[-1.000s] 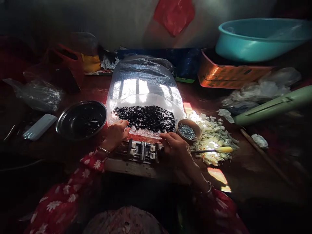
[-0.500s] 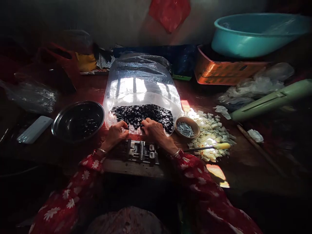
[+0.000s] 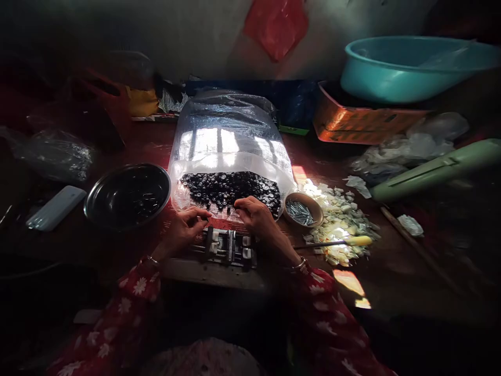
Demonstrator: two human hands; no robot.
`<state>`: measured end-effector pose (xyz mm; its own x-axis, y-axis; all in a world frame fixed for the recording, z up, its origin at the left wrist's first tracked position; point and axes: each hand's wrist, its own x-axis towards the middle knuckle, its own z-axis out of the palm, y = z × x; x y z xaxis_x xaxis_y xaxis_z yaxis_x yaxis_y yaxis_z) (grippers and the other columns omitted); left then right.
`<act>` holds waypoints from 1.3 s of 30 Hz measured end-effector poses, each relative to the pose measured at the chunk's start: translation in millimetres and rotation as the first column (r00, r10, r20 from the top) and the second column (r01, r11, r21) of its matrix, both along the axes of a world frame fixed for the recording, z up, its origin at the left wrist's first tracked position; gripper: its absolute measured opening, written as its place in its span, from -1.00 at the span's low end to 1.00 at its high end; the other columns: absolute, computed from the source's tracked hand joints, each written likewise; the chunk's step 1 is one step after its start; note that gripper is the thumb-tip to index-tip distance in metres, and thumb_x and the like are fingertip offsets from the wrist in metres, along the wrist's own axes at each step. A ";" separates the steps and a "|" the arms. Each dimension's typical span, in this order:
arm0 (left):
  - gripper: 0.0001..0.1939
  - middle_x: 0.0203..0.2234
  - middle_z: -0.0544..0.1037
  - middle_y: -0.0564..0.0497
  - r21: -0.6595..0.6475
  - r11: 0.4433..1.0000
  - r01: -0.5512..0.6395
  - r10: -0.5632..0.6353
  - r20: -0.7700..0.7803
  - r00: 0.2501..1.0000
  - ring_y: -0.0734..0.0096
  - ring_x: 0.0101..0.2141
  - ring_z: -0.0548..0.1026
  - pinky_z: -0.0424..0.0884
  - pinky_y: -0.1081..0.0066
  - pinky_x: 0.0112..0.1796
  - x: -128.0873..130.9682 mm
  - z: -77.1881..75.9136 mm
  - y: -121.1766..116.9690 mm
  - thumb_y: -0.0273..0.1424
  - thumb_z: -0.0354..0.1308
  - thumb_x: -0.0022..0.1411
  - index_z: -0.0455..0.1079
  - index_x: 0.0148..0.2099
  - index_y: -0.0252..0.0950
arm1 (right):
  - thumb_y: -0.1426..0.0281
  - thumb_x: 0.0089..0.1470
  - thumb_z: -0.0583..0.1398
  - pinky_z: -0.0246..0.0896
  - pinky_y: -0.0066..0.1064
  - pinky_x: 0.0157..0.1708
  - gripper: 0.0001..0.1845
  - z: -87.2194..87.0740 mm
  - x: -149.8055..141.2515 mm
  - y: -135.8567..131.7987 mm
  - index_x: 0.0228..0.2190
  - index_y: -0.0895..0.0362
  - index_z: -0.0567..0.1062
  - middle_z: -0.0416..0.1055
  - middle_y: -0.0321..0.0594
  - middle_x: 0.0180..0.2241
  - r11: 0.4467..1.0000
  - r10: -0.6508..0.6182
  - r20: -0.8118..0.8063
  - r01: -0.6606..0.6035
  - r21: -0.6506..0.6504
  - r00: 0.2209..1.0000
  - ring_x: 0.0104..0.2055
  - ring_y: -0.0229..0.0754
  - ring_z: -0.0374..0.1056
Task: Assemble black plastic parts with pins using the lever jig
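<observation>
My left hand [image 3: 186, 224] is closed in a pinch, with a small black round piece [image 3: 205, 218] between thumb and forefinger. It hovers just left of a small metal jig [image 3: 230, 245] with white blocks at the table's front edge. My right hand [image 3: 256, 219] is curled at the near edge of a heap of black round pieces [image 3: 230, 188]. Its thumb and forefinger are together; whatever they pinch is too small and dark to make out. The heap spills from the mouth of a translucent plastic bag [image 3: 235, 141].
Left of the bag stands a metal bowl [image 3: 127, 222]. To the right are a small bowl of screws or nails [image 3: 299, 211], a pile of pale pieces [image 3: 340, 209] and a yellow-handled tool [image 3: 358, 241]. Behind, a teal basin [image 3: 395, 78] rests on an orange crate [image 3: 364, 125].
Both hands have drawn back from the heap toward the jig and sit farther apart. A black piece now shows in my left fingertips. The view has tilted slightly up.
</observation>
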<state>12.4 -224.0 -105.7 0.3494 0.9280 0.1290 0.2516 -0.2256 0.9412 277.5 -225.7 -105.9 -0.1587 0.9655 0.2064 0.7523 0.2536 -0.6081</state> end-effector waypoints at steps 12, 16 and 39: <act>-0.87 -0.31 0.62 0.02 0.209 0.977 -0.032 0.060 -0.129 0.990 0.48 -0.41 0.47 0.42 0.46 -0.36 12.0 4.6 -45.5 -0.32 0.24 0.36 0.57 -0.13 -0.23 | 0.36 0.28 0.24 0.34 -0.31 -0.20 -0.89 19.1 0.3 -99.4 -0.16 0.05 0.55 0.57 -0.22 -0.23 0.997 -0.076 -0.314 0.076 -0.010 0.946 -0.25 -0.13 0.44; -0.88 -0.26 0.65 -0.04 0.338 0.939 0.065 0.000 -0.188 0.982 0.33 -0.22 0.59 0.52 0.35 -0.12 14.1 2.3 -47.6 -0.31 0.24 0.40 0.58 -0.13 -0.22 | 0.38 0.29 0.24 0.37 -0.25 -0.10 -0.87 10.7 -0.5 -112.3 -0.13 0.04 0.55 0.59 -0.17 -0.16 0.998 -0.064 -0.271 0.068 0.005 0.960 -0.13 -0.06 0.48; -0.89 -0.23 0.48 0.01 0.387 0.897 0.214 0.004 -0.490 0.872 0.44 -0.31 0.50 0.43 0.43 -0.26 14.5 3.2 -59.2 -0.32 0.21 0.42 0.53 -0.08 -0.19 | 0.54 0.35 0.13 0.34 -0.19 -0.12 -0.73 -2.0 -10.0 -138.4 -0.15 -0.01 0.58 0.50 -0.14 -0.14 0.984 0.001 -0.001 -0.001 0.181 1.000 -0.15 -0.03 0.30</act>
